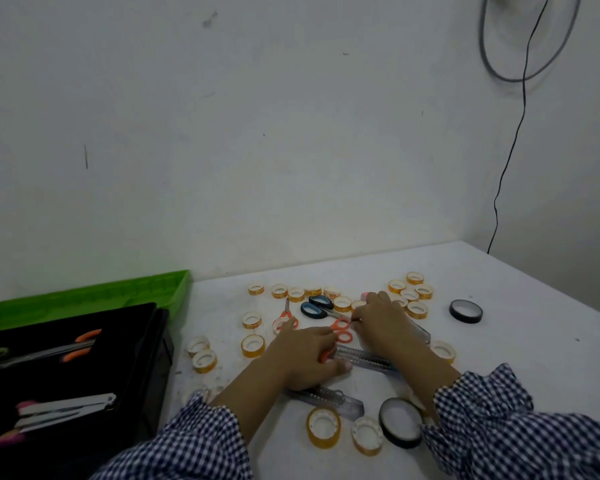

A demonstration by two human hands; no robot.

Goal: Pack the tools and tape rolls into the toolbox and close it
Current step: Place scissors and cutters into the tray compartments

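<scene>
Packing in progress, head view. The toolbox [153, 358] stands open at the left edge of the table [499, 271], with a green part [118, 289] (lid or tray, it cannot be told which) lying behind it against the wall. Some long-handled tools are already seen inside.

Both hands are placed at the middle of the table, over a cluster of tools. The left hand [302, 355] is curled round an orange handle [325, 356], which shows between thumb and fingers. The right hand [385, 327] is laid palm down, its fingertips next to the orange scissors [342, 330]; whether anything is pinched there cannot be told. Grey utility knives [361, 360] lie under and between the hands.

Most of the work is judged to remain. Small yellow tape rolls [253, 345] are scattered from the middle towards the far edge, and black tape rolls [466, 311] sit nearer the right and near edges.

Risks:
- A finger may be nicked if a knife blade is not fully drawn in, because the tools are crowded and partly hidden by the hands.
- Rolls at the near edge may be swept off by the checked sleeves [482, 410] as the arms are drawn back.
- A neighbouring tool may be dragged along when one is lifted.
</scene>
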